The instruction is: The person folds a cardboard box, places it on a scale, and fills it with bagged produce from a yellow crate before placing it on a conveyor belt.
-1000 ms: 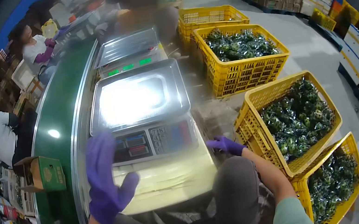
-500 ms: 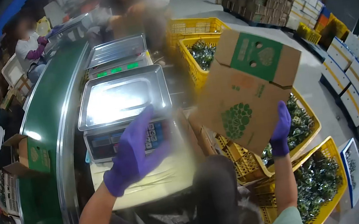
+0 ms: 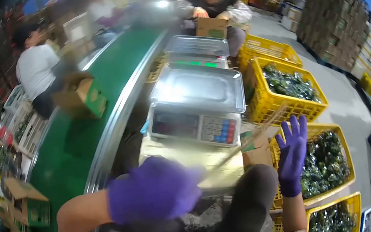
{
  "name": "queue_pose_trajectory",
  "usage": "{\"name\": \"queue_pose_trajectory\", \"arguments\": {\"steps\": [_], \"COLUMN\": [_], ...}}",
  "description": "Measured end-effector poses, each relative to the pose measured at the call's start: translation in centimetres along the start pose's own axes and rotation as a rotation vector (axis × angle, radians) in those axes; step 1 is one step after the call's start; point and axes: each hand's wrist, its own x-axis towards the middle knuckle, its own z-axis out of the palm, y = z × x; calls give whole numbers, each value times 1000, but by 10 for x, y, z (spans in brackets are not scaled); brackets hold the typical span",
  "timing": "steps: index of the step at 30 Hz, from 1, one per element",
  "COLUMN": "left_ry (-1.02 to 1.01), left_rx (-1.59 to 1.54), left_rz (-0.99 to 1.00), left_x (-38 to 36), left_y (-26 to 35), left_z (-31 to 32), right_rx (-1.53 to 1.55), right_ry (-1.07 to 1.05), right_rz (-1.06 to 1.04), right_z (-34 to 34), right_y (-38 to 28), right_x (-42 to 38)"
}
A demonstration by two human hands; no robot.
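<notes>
Splaying its fingers upward, the purple-gloved right hand (image 3: 293, 152) is just beside a thin brown cardboard piece (image 3: 265, 126), blurred and nearly edge-on; from my end I can't tell whether they touch. The purple-gloved left hand (image 3: 154, 191), near its other end, is too smeared for me to read its fingers. I'd judge the cardboard light, fairly stiff, easily creased, best taken by opposite edges. Beyond, yellow plastic crates (image 3: 345, 154) hold dark-green bundles (image 3: 322, 165) in glossy clear wrap; a brown-and-green cardboard carton (image 3: 95, 100) sits on the green conveyor belt (image 3: 75, 157).
</notes>
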Motion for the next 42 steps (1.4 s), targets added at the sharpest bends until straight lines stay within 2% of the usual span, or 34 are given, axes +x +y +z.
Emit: {"name": "queue_pose_trajectory", "arguments": {"steps": [2, 3, 4, 6, 7, 9, 10, 11, 13, 14, 15, 17, 18, 19, 21, 22, 23, 24, 25, 27, 28, 29, 30, 32, 33, 35, 36, 37, 39, 40, 41, 42], "left_ry": [145, 325, 330, -244, -228, -196, -359, -340, -263, -201, -36, 195, 265, 265, 82, 284, 284, 524, 750, 744, 738, 774, 731, 653, 613, 563, 575, 581, 625, 551, 208, 413], "left_rx": [404, 737, 743, -398, -399, -699, -846, -842, -748, -760, -952, -605, -539, -535, -461, -316, -314, 43, 402, 443, 484, 810, 743, 612, 546, 464, 496, 527, 617, 563, 206, 307], "left_rz": [215, 348, 336, -90, -95, 9, -74, -87, -151, -261, -309, -275, -305, -312, -471, -377, -374, -234, -83, -13, 54, -21, -9, 38, 57, 73, 60, 53, 48, 52, -33, 137], "left_x": [-17, -22, -20, -1, 1, 6, 4, 1, -8, -11, -21, -37, -42, -44, -41, -34, -28, -19, -10, 19, 34, 48, 50, 47, 46, 44, 46, 49, 56, 55, 64, 56], "left_y": [2, 7, 3, 7, -3, -26, -31, -31, -32, -38, -37, -55, -58, -54, -42, -46, -43, -37, -32, -35, -39, -45, -42, -39, -38, -38, -37, -37, -37, -29, -13, -26], "left_z": [39, 47, 49, 25, 34, 49, 43, 36, 26, 28, 21, 14, 18, 16, 12, 36, 36, 33, 33, 66, 88, 104, 103, 92, 86, 78, 79, 80, 80, 70, 30, 32], "right_rx": [-75, -154, -378, -379, -382, -356, -314, -270, -278, -282, -288, -179, -155, -249, -678, -677, -972, -1265, -1264, -1342, -1352, -1356, -1367, -1067, -1018, -1162, -948, -821, -1007, -878, -766, -676], "right_ry": [-64, -86, -112, -114, -107, -125, -192, -262, -414, -487, -559, -590, -630, -705, -790, -787, -910, -1020, -1016, -1324, -1428, -1517, -1492, -1548, -1757, -1735, -1634, -1529, -1567, -1467, -1348, -1246], "right_rz": [-38, -94, -90, -57, -23, -24, -23, -22, -2, -1, 1, 131, 324, 385, 379, 376, 213, 39, 43, -119, -293, -466, -453, -503, -113, 40, -96, -141, -161, -270, -379, -376], "right_z": [21, 29, 37, 41, 43, 45, 42, 38, 27, 20, 16, 17, 12, 15, 18, 25, 37, 49, 64, 92, 96, 98, 98, 92, 104, 96, 84, 72, 61, 54, 49, 48], "right_y": [-3, 1, -6, 0, 1, -4, -5, -7, -17, -23, -33, -65, -80, -90, -99, -103, -109, -112, -111, -90, -61, -32, -18, -11, -41, -74, -92, -99, -90, -77, -62, -50], "right_x": [-5, -4, -6, -2, 0, 1, 3, 6, 12, 11, 7, -6, -6, -5, 2, 7, 13, 17, 22, 27, 19, 12, 17, 35, 48, 56, 50, 37, 13, 9, 10, 10]}}
